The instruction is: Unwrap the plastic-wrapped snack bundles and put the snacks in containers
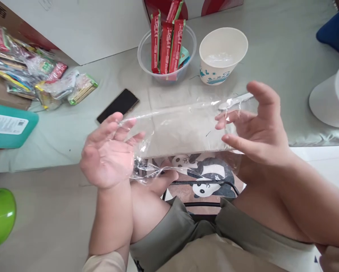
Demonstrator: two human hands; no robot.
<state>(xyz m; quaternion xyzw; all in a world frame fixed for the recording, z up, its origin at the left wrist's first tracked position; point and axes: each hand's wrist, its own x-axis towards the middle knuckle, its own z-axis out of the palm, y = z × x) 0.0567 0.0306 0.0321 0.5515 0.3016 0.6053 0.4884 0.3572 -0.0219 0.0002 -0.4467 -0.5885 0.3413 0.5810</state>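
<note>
A clear plastic bag (175, 128) hangs in the air, spread between my two hands above the front edge of the cloth-covered surface. My left hand (108, 156) is palm up with its fingers apart, and the film lies against its fingers and palm. On the other side, my right hand (261, 126) has its fingers spread and bent, the film touching its fingertips. Whether the fingers are inside the bag or behind it I cannot tell. A white stick-like piece (237, 100), perhaps a spoon handle, shows by the right fingers. Past the left fingertips lies a black phone (119, 105).
Behind stand a clear bowl (142, 51) of red snack packets (166, 47) and a paper cup (220, 71). Wrapped packets (41, 70) and a teal container (10, 126) are at left. A white tub (328, 100) stands right; a green object (0, 217) is lower left.
</note>
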